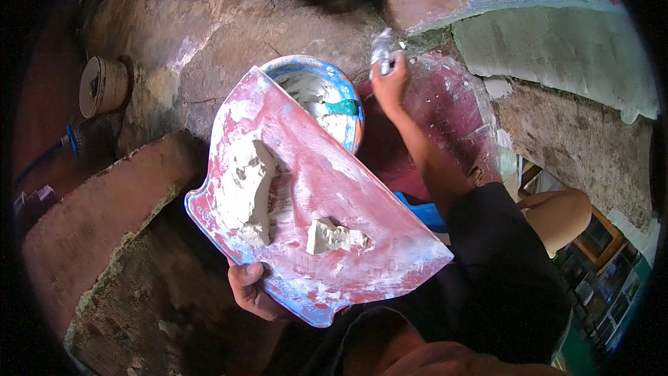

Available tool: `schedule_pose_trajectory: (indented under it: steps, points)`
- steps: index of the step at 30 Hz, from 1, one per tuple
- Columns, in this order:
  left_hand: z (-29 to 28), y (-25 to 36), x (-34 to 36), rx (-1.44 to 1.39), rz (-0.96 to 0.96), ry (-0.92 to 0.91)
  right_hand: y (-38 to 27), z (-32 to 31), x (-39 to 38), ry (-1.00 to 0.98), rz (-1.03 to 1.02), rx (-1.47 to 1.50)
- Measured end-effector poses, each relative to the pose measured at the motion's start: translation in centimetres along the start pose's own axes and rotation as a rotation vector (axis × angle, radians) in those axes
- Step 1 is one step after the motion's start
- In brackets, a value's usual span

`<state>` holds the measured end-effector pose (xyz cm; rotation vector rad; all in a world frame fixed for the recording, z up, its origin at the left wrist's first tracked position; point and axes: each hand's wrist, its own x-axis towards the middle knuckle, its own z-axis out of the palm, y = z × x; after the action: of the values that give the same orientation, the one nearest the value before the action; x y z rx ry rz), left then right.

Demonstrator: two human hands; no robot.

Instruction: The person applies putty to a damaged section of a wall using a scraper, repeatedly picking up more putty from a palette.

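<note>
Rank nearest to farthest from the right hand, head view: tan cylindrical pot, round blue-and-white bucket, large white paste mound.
1. Round blue-and-white bucket: left of the right hand.
2. Large white paste mound: on the flat reddish board.
3. Tan cylindrical pot: far left.

No legible text or numbers, faint edge markings (202, 214) on red board (334, 191) unreadable

On the board (316, 181), the large lump (248, 195) lies toward the left corner, the small lump (335, 237) right of its lower end. Beyond the board's long straight edge, partly hidden, stands a bucket (299, 63) with a tool (342, 107) in it; a pot (106, 87) stands well left.
</note>
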<state>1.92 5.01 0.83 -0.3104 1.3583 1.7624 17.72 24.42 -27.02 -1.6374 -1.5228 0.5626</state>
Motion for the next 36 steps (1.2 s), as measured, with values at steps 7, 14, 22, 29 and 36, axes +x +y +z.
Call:
schedule_pose_trajectory:
  steps: [7, 14, 22, 29, 36]
  points:
    - [0.2, 0.1, -0.4, 0.079, -0.035, 0.116, 3.7, -1.5, 3.8, 0.073, -0.032, -0.125]
    - [0.4, -0.5, -0.2, 0.083, 0.006, 0.064, 5.2, -4.3, 5.2, -0.017, -0.080, -0.259]
    - [0.5, -0.3, -0.5, 0.056, 0.047, 0.066, 4.9, -7.2, 7.0, -0.131, -0.269, -0.306]
    - [0.7, -0.4, -0.6, 0.049, 0.062, 0.057, 3.1, -9.6, 7.7, -0.190, -0.276, -0.278]
    - [1.0, -0.6, -0.7, 0.078, 0.086, 0.048, -0.4, -11.6, 7.4, -0.439, -0.369, -0.200]
